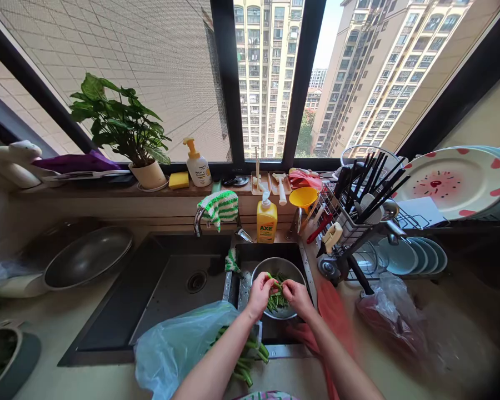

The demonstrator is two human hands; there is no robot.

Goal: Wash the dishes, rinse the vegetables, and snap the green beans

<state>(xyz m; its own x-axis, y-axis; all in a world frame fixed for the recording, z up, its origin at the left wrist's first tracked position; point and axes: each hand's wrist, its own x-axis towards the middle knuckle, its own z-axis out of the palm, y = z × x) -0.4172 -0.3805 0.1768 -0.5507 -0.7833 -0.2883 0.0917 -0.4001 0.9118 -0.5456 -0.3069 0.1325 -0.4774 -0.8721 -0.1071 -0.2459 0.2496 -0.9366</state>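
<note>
Both hands meet over a round metal bowl (258, 269) in the small right basin of the sink. A short piece of green stem (278, 285) is pinched between my left hand (260, 293) and my right hand (297, 295). Cut green pieces (277, 301) lie in the bowl below the fingers. Nearer to me, under my left forearm, a clear plastic bag (183, 344) lies across the sink's front edge, with long green stems (245, 364) sticking out of its right side.
Behind the bowl are a yellow AXE bottle (266, 223) and a faucet (198, 221) draped with a striped cloth (220, 208). A utensil rack (354, 222) and a red bag (335, 316) stand right; a wok (89, 256) sits left.
</note>
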